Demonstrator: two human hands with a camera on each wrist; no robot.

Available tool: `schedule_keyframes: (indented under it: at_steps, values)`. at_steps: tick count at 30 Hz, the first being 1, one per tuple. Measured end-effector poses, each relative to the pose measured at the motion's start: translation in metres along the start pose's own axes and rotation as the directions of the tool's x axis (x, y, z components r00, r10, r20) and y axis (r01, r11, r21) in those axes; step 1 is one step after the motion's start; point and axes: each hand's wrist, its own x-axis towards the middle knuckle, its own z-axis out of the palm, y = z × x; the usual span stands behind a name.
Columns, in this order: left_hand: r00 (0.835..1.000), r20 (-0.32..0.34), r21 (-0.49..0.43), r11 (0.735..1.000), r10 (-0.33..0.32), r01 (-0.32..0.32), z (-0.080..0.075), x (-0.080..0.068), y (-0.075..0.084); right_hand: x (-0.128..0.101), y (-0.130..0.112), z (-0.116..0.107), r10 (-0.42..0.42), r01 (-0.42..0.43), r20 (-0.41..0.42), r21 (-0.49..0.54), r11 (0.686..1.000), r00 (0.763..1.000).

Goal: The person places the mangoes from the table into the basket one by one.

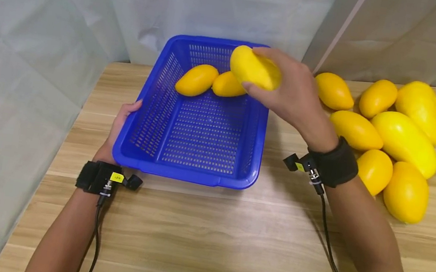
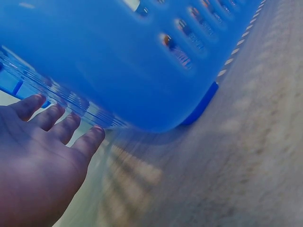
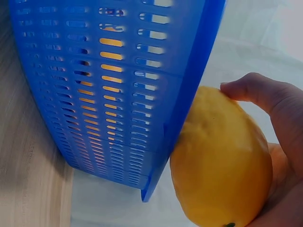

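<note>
Holding a smooth yellow mango (image 1: 255,68) from above, the right hand (image 1: 294,93) has its fingers and thumb curled round the fruit's far end, so most of the mango sticks out to the left of the palm. It hangs in the air over the far right corner of the blue perforated plastic basket (image 1: 196,177), above the rim and touching nothing but the hand. In the right wrist view the same mango (image 3: 222,161) fills the lower right, a fingertip (image 3: 246,90) lying over its top, with the slotted basket wall (image 3: 104,94) just beside it.

The left hand (image 1: 115,134) rests against the basket's left side near the near corner; its fingers are spread and nearly straight, as the left wrist view shows (image 2: 42,142), though that picture is blurred and the exact contact is hard to make out. The right fingers under the mango are hidden.

Inside the basket, two more yellow mangoes (image 1: 197,79) lie side by side at the far wall. A heap of yellow mangoes (image 1: 391,140) lies on the light wooden table (image 1: 205,235) to the right, one cut off by the right edge of the head view.
</note>
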Motion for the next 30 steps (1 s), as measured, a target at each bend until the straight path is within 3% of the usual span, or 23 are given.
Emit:
schedule_keyframes:
  at_steps: [10,15,21,30]
  values:
    - [1.0,-0.003,-0.031,0.999,0.005,-0.005,-0.003,-0.002,0.0,0.003,-0.003,0.004,-0.026,0.026,0.017,0.004,1.0,1.0]
    - [1.0,0.011,-0.06,0.998,0.006,-0.006,-0.004,-0.003,0.0,0.004,-0.004,0.008,-0.083,0.081,0.038,0.036,0.996,0.996]
    - [1.0,0.009,-0.059,0.998,0.009,-0.008,-0.003,-0.001,0.0,0.007,-0.008,0.018,-0.214,0.207,0.074,0.092,0.974,0.974]
    - [1.0,-0.005,0.006,1.0,0.004,-0.004,-0.001,0.001,0.0,0.01,-0.017,0.031,-0.289,0.279,0.165,0.082,0.957,0.943]
